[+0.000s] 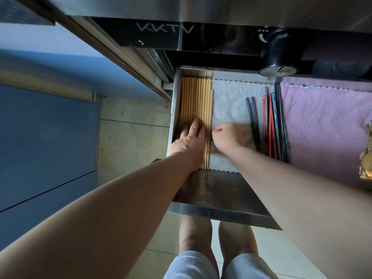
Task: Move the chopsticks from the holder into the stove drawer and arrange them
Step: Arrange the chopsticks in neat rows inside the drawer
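Note:
The metal stove drawer [221, 194] is pulled out below me. Several wooden chopsticks [196, 97] lie side by side in a neat row along its left wall. My left hand [188, 141] lies flat on the near part of that row, fingers straight, a ring on one finger. My right hand [226, 137] sits just right of the row with its fingers curled, pinching the rightmost wooden chopstick [210, 109]. Dark, red and blue chopsticks [269, 121] lie grouped further right. No holder is in view.
A white towel [229, 101] and a pink cloth [322, 121] line the drawer floor. A black stove knob [278, 57] juts out above the drawer's back right. Blue cabinet doors [46, 137] stand left. My legs are below the drawer front.

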A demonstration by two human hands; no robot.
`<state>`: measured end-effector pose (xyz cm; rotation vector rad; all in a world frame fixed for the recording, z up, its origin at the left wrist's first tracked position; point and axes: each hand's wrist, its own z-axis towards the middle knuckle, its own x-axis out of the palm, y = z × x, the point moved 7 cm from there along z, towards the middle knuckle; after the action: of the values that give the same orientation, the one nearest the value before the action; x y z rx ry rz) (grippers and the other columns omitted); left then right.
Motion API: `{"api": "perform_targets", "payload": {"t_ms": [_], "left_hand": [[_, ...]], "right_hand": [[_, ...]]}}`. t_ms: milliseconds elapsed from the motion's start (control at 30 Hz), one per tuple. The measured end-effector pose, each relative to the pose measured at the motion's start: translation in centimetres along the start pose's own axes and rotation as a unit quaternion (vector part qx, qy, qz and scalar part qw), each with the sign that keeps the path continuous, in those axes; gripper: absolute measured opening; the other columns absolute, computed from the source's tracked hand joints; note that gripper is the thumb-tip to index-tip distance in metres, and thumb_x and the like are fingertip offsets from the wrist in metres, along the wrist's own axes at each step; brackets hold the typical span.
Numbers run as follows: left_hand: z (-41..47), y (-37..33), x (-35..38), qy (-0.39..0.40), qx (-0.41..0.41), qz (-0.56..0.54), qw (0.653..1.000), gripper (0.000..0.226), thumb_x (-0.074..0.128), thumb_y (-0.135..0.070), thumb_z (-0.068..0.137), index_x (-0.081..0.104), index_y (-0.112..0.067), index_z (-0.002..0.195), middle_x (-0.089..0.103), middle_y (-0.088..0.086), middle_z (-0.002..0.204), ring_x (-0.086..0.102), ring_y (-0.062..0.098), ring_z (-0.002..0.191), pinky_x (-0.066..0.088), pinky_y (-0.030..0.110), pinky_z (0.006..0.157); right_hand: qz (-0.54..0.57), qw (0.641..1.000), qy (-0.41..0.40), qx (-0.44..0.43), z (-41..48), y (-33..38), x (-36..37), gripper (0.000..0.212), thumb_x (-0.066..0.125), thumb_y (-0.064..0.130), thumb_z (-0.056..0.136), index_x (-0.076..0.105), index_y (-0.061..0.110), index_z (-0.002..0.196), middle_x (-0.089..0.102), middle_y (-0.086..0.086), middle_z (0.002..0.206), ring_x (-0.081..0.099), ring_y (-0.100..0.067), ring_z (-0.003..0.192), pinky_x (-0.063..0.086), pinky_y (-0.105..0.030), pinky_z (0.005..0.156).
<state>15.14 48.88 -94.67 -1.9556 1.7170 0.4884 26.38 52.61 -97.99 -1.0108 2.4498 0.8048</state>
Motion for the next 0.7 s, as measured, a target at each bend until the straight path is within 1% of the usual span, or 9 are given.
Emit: {"api": "perform_targets", "payload": {"t_ms": [67, 100, 167, 233, 367, 467, 533, 633, 700], "left_hand": [[-0.1, 0.0, 0.0, 0.009, -0.011, -0.008, 1.0, 0.087, 0.048, -0.002, 0.089, -0.002, -0.025, 0.156, -0.025, -0.004, 0.16, 0.004, 0.029, 0.149, 0.033, 0.046, 0.11], [-0.2, -0.1, 0.1, 0.017, -0.019, -0.013, 1.0, 0.086, 0.047, -0.002, 0.089, -0.002, -0.024, 0.156, -0.025, -0.004, 0.16, 0.003, 0.03, 0.149, 0.033, 0.047, 0.111], [-0.5, -0.1, 0.2, 0.033, -0.036, -0.024, 0.999, 0.084, 0.046, -0.002, 0.091, -0.002, -0.023, 0.156, -0.024, -0.002, 0.16, 0.004, 0.031, 0.149, 0.031, 0.047, 0.111], [-0.8, -0.3, 0.2, 0.042, -0.048, -0.029, 0.998, 0.081, 0.046, -0.003, 0.091, 0.001, -0.022, 0.156, -0.021, 0.0, 0.161, 0.008, 0.032, 0.148, 0.033, 0.047, 0.11], [-1.3, -0.4, -0.1, 0.043, -0.057, -0.029, 0.997, 0.08, 0.048, -0.005, 0.092, 0.004, -0.021, 0.156, -0.018, 0.002, 0.162, 0.01, 0.031, 0.147, 0.035, 0.047, 0.109], [-1.3, -0.9, -0.3, 0.024, -0.039, -0.019, 0.999, 0.076, 0.048, -0.005, 0.09, 0.011, -0.02, 0.154, -0.014, 0.002, 0.163, 0.015, 0.031, 0.145, 0.032, 0.044, 0.11], [-1.2, -1.8, -0.4, 0.011, -0.022, -0.02, 1.0, 0.074, 0.048, -0.005, 0.089, 0.014, -0.019, 0.153, -0.009, 0.002, 0.163, 0.017, 0.031, 0.144, 0.03, 0.043, 0.111], [-0.9, -4.0, -1.0, -0.01, 0.005, -0.045, 0.999, 0.062, 0.047, -0.006, 0.089, 0.028, -0.016, 0.147, 0.014, 0.005, 0.16, 0.025, 0.029, 0.14, 0.036, 0.042, 0.107], [-0.7, -6.0, -1.1, -0.015, 0.016, -0.076, 0.997, 0.053, 0.045, -0.008, 0.091, 0.038, -0.016, 0.143, 0.033, 0.006, 0.151, 0.035, 0.027, 0.134, 0.043, 0.041, 0.102]], "right_hand": [[0.001, 1.0, 0.019, 0.0, -0.5, 0.0, 0.1, 0.025, 0.045, 0.008, 0.083, 0.06, 0.007, 0.062, 0.056, -0.009, 0.06, 0.047, -0.021, 0.057, 0.033, -0.021, 0.048], [0.01, 0.999, 0.031, 0.0, -0.8, 0.0, 0.2, 0.025, 0.045, 0.01, 0.083, 0.068, 0.004, 0.075, 0.066, -0.013, 0.071, 0.055, -0.023, 0.063, 0.042, -0.022, 0.054], [0.045, 0.998, 0.048, 0.012, -1.1, -0.4, 0.1, 0.028, 0.048, 0.012, 0.086, 0.07, 0.003, 0.099, 0.071, -0.016, 0.098, 0.067, -0.029, 0.084, 0.057, -0.035, 0.077], [0.097, 0.992, 0.08, 0.033, -1.4, -0.9, 0.1, 0.027, 0.049, 0.012, 0.089, 0.066, 0.004, 0.108, 0.067, -0.018, 0.11, 0.066, -0.032, 0.1, 0.055, -0.049, 0.089], [0.172, 0.974, 0.135, 0.059, -2.0, -1.3, 0.1, 0.029, 0.051, 0.011, 0.091, 0.064, 0.02, 0.115, 0.064, -0.01, 0.115, 0.063, -0.024, 0.105, 0.056, -0.045, 0.091], [0.16, 0.98, 0.107, 0.053, -1.7, -2.1, -1.2, 0.036, 0.052, 0.017, 0.09, 0.062, 0.022, 0.123, 0.066, 0.004, 0.096, 0.065, -0.016, 0.091, 0.056, -0.041, 0.09], [0.155, 0.984, 0.083, 0.041, -1.6, -2.9, -2.7, 0.038, 0.051, 0.016, 0.089, 0.062, 0.022, 0.125, 0.066, 0.007, 0.095, 0.068, -0.016, 0.092, 0.057, -0.039, 0.088], [0.125, 0.991, 0.044, 0.004, -1.5, -4.8, -5.5, 0.037, 0.049, 0.014, 0.089, 0.063, 0.02, 0.123, 0.067, 0.002, 0.115, 0.066, -0.019, 0.098, 0.057, -0.031, 0.077], [0.098, 0.995, 0.012, -0.014, -1.4, -6.5, -7.6, 0.036, 0.051, 0.011, 0.088, 0.065, 0.017, 0.12, 0.068, -0.001, 0.114, 0.066, -0.019, 0.094, 0.051, -0.025, 0.072]]}}
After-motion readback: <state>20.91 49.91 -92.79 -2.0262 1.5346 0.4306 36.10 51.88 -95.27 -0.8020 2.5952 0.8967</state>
